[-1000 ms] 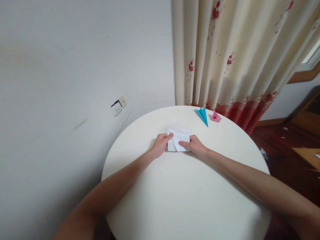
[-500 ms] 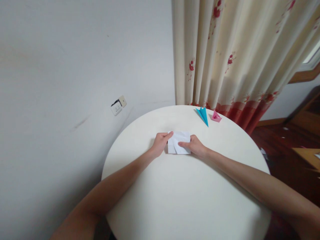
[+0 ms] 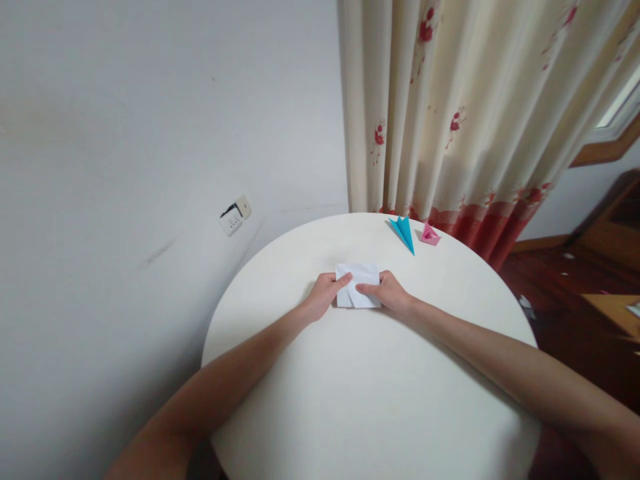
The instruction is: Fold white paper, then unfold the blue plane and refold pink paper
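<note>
Both hands stay pressed on the white folded paper (image 3: 358, 285). The left hand (image 3: 324, 298) has slid its finger further across it, closing on the right hand (image 3: 389, 294).

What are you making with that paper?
A person is folding a white paper on a round table. The left hand presses on its left side and the right hand holds down its right side; the sheet already shows creases. Two finished folded pieces, a blue one and a pink one, sit at the table's far edge by the curtain.
</note>
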`<state>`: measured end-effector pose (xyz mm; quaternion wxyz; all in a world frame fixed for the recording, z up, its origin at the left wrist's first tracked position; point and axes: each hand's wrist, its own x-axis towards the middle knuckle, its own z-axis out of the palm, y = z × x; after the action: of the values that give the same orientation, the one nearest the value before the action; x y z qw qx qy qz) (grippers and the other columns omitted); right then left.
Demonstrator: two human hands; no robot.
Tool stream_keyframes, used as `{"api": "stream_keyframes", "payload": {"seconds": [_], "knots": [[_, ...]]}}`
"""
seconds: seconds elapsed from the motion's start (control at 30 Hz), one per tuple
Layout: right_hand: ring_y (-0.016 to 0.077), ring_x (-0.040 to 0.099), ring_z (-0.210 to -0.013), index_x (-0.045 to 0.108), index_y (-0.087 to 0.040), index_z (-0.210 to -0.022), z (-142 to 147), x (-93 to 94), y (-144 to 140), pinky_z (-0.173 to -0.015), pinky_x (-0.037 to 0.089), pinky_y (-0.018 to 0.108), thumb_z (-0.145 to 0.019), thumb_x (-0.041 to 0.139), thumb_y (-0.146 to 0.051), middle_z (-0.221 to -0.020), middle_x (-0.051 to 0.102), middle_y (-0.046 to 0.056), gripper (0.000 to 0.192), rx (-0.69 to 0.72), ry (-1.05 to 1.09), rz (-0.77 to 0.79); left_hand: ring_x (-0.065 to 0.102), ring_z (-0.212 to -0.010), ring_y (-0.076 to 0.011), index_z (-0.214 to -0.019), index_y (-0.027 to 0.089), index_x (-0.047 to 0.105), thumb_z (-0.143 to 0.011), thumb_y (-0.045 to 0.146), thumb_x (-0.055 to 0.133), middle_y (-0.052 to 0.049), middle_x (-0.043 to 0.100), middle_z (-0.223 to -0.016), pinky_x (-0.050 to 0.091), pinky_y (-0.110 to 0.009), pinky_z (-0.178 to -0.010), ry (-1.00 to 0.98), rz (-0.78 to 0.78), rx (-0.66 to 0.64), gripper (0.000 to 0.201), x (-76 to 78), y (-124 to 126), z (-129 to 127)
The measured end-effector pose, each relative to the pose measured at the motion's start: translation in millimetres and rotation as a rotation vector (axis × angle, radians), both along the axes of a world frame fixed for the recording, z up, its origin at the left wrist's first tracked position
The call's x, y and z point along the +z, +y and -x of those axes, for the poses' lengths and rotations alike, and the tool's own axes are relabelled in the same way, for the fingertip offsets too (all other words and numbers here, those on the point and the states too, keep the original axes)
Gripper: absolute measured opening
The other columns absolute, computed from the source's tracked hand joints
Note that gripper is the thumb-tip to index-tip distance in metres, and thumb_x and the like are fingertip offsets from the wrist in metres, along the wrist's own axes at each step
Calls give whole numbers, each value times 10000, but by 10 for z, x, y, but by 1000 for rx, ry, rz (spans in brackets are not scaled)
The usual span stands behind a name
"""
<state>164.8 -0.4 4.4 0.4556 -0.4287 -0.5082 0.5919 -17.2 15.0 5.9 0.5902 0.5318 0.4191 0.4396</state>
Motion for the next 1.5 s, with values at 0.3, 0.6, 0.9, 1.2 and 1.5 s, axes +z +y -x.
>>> {"api": "stream_keyframes", "payload": {"seconds": [0.3, 0.6, 0.9, 1.2, 1.5], "knots": [[188, 667, -685, 746, -91, -866, 12, -51, 19, -628, 515, 281, -612, 806, -285, -861, 752, 99, 326, 52, 2, 9, 621, -666, -186, -681, 114, 714, -675, 528, 777, -66, 691, -689, 473, -303, -663, -3, -62, 102, 419, 24, 25, 24], [184, 666, -663, 747, -91, -867, -17, -37, 24, -619, 524, 285, -604, 817, -261, -858, 755, 105, 321, 52, 19, 42, 611, -687, -169, -708, 118, 689, -679, 553, 767, -68, 685, -716, 474, -277, -662, -109, -69, 195, 443, 113, 47, 51], [198, 658, -717, 751, -95, -833, 10, -30, 36, -639, 503, 286, -630, 808, -347, -862, 753, 114, 328, -22, 59, -5, 659, -702, -211, -867, 94, 745, -657, 501, 810, -99, 733, -801, 501, -335, -711, 19, -25, -19, 463, 5, -34, -19], [201, 640, -681, 754, -92, -759, -10, -41, 66, -619, 484, 295, -594, 808, -389, -787, 745, 110, 344, -37, 52, -31, 651, -696, -211, -834, 99, 756, -665, 522, 789, -91, 731, -779, 490, -306, -662, 102, -73, 33, 457, 19, -10, 0], [169, 613, -620, 743, -73, -741, -5, -31, 49, -610, 466, 293, -580, 817, -370, -733, 731, 97, 346, 4, 64, -21, 615, -623, -192, -738, 93, 716, -712, 584, 725, -85, 699, -705, 452, -280, -579, 78, -42, 57, 492, -7, 4, 1]]}}
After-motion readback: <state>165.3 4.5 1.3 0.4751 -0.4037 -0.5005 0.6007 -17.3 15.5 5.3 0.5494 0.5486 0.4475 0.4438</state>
